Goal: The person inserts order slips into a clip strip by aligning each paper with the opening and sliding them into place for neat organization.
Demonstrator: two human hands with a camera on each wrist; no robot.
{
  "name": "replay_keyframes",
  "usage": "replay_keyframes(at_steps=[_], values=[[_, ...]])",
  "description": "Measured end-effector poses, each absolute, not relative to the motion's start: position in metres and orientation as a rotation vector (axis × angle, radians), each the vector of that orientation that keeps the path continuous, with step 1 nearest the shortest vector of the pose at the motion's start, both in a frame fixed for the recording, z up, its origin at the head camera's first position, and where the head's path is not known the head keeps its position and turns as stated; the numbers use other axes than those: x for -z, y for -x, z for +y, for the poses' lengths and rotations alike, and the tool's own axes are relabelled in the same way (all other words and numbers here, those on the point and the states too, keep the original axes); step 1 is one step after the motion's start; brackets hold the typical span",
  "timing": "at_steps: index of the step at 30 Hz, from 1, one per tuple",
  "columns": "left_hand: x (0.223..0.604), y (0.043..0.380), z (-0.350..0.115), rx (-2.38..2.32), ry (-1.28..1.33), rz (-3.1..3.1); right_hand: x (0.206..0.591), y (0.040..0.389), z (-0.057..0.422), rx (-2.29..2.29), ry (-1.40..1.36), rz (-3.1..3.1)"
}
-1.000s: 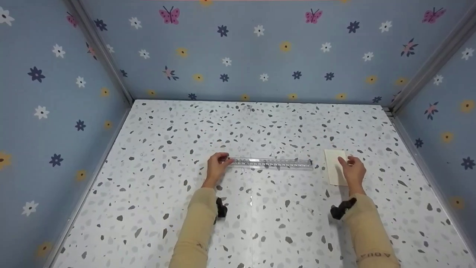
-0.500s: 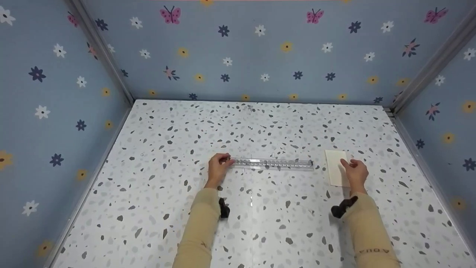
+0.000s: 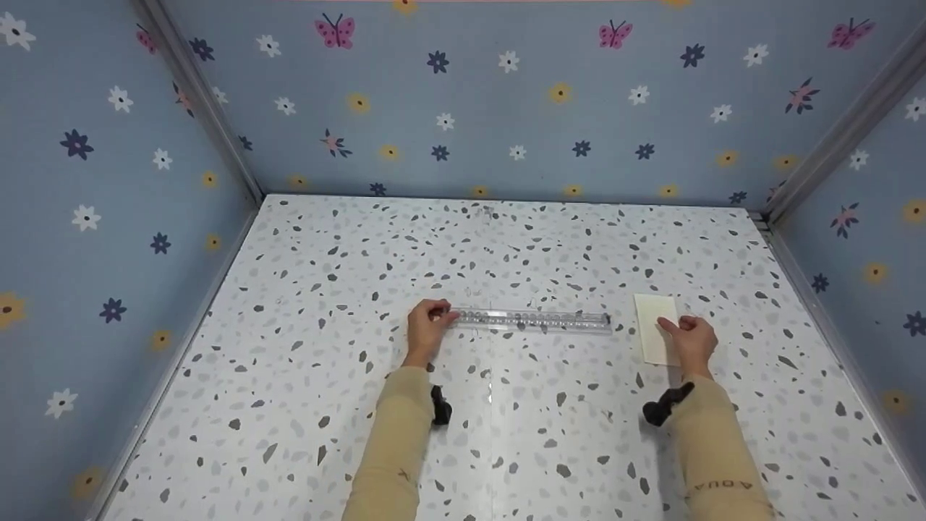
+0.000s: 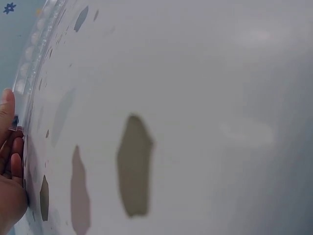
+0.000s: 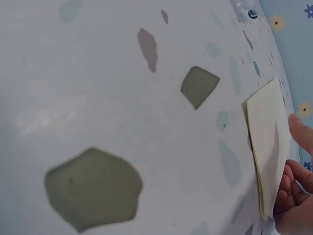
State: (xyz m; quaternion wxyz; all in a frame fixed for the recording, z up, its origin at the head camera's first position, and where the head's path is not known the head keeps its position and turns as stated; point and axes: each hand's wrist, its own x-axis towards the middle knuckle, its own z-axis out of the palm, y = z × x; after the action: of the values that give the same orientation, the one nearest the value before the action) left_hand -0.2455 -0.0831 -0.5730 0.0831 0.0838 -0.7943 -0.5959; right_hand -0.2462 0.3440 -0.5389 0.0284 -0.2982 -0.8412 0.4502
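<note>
A long clear plastic strip (image 3: 535, 320), like a ruler with a row of round shapes along it, lies across the middle of the table. My left hand (image 3: 428, 329) pinches its left end, thumb above and fingers curled at the tip; the left wrist view shows this hand (image 4: 11, 171) at the edge. To the right lies a pale yellow folded paper (image 3: 655, 329), whose layers show along one side of the paper (image 5: 266, 147) in the right wrist view. My right hand (image 3: 693, 344) is at its right edge, thumb raised over it and fingers loosely bent beside it.
The white speckled table (image 3: 506, 434) is enclosed by blue walls (image 3: 470, 94) with flower and butterfly prints at the back and both sides. A black wrist camera (image 3: 441, 407) sits at the left cuff, another black wrist camera (image 3: 667, 404) at the right.
The view has shifted slightly. My left hand keeps its hold on the strip's end. The right thumb has moved slightly over the paper; strip and paper lie as before.
</note>
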Motion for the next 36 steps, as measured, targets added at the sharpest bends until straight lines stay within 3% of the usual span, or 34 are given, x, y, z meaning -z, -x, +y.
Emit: replay_keyframes(at_steps=[22, 36], values=[[0.569, 0.243, -0.081, 1.771, -0.181, -2.339, 0.547, 0.238, 0.344, -1.329, 0.795, -2.554], [0.566, 0.242, -0.082, 1.776, -0.221, -2.351, 0.553, 0.242, 0.344, -1.403, 0.896, -2.514]])
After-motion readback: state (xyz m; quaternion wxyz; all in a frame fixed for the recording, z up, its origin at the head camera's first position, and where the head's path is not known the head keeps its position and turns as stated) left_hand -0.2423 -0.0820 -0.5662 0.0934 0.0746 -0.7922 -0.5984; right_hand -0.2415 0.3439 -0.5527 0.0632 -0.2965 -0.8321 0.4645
